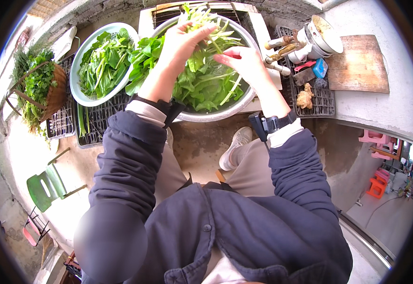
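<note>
"Greens (204, 94) lie in the basin (206, 117); why hold some above?"

"Likely so drips fall back: left hand (181, 41) curled round a bunch (199, 16), right hand (242, 60) nearly closed, seemingly pinching one stem (217, 47)."

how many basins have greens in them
2: a pale basin at left, and a metal basin in the middle, beneath the left hand and right hand. No other shows, though one could be out of view.
</note>
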Tool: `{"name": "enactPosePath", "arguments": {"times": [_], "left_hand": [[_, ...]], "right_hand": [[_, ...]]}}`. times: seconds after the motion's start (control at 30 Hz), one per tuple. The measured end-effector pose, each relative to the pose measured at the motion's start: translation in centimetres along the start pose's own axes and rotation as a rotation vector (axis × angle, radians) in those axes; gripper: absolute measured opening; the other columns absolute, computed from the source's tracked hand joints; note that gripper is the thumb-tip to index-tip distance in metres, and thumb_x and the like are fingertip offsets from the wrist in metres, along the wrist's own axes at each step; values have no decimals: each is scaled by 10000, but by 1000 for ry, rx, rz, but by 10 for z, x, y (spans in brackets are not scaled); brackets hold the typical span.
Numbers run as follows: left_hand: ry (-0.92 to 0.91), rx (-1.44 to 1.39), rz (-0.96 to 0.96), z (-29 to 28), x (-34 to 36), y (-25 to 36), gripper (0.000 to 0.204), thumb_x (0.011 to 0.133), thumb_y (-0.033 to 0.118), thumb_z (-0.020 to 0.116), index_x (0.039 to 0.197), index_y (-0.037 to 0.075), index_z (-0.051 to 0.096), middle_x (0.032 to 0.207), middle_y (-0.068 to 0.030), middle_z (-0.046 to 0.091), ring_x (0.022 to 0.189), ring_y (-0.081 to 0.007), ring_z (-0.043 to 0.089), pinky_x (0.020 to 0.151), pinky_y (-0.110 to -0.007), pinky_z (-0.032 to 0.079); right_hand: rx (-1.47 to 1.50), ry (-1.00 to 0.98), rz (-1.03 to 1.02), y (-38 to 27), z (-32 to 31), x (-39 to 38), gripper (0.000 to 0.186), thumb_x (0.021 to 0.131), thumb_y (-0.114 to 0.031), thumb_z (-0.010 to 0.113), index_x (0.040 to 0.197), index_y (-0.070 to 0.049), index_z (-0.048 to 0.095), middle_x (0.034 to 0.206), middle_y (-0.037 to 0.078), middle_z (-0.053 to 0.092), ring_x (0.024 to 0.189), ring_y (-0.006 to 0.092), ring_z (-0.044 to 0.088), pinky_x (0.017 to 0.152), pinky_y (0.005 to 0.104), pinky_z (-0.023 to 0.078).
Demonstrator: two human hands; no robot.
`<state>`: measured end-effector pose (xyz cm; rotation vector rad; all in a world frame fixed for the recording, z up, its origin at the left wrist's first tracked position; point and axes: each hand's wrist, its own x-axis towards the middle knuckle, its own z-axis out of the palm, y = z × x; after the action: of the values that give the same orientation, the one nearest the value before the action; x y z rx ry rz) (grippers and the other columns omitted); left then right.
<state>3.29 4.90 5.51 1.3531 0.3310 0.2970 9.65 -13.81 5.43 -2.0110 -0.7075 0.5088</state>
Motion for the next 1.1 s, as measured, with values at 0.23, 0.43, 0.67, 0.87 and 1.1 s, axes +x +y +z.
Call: {"name": "enactPosePath", "arguments": {"times": [0.23,0.43,0.67,0.87,1.1], "left_hand": [[185,-60,-53,-29,11,4,277,762,274,812,885,67,674,751,-6,666,580,-41,526,522,-197,386],[56,106,-76,-13,3,-3,307,754,276,818,917,55,681,715,7,654,580,-36,537,506,-187,375],[454,164,205,-55,9,36,402,736,342,829,926,28,665,769,-52,670,595,-95,563,553,-248,457],[954,1088,344,-189,10,57,413,776,464,755,963,99,711,787,-69,714,695,-225,676,660,-349,525],[729,1341,-323,-248,7,-10,1036,569,661,796,1399,143,455,1298,-141,580,1208,-335,535,1029,-441,409]], "right_hand": [[-281,112,-30,18,-8,3,262,805,-233,766,1005,-67,733,857,23,713,700,88,598,671,246,482],[53,195,-145,1,10,8,204,862,-158,712,1043,-67,722,905,17,711,766,53,605,667,211,484],[-155,118,9,23,-4,10,276,897,-266,652,1042,-35,690,823,41,687,673,95,608,609,273,514],[-28,-10,316,75,-12,-16,219,899,-159,587,868,53,633,640,123,614,508,167,603,431,317,527],[-349,46,365,107,21,10,302,859,-126,570,1067,66,462,865,249,653,773,345,688,627,386,563]]}}
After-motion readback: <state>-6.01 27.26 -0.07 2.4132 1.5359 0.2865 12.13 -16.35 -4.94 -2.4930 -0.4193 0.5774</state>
